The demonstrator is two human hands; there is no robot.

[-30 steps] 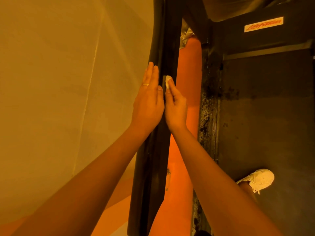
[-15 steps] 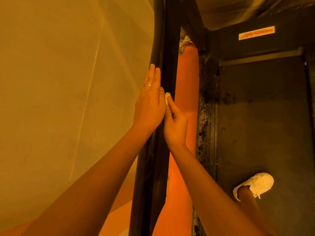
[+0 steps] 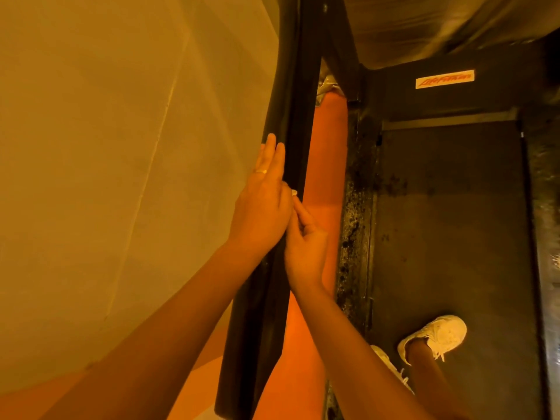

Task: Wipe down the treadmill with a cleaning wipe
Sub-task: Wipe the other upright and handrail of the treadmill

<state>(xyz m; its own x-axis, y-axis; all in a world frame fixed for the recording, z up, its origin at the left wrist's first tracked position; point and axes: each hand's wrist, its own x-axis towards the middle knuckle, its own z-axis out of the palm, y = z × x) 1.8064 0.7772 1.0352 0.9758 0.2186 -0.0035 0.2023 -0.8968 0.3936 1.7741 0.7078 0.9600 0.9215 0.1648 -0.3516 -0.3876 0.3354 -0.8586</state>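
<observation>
A black treadmill handrail [image 3: 289, 95] runs from the top centre down to the bottom. My left hand [image 3: 262, 201], with a ring on one finger, lies flat against the rail's left side, fingers straight. My right hand [image 3: 306, 247] is on the rail's right side, its fingers pinching a small white cleaning wipe [image 3: 294, 193] against the rail. Only a scrap of the wipe shows between the two hands. The treadmill belt [image 3: 448, 237] lies below on the right.
A pale wall [image 3: 121, 147] fills the left. An orange floor strip [image 3: 327, 165] runs between the rail and the dirty side rail [image 3: 354, 225] of the deck. My white shoes [image 3: 433, 338] stand on the belt. A logo sticker [image 3: 445, 78] marks the motor cover.
Both hands have slid down the handrail towards me, the right hand dragging the wipe along. The wipe is more hidden between the hands now. The feet shifted a little.
</observation>
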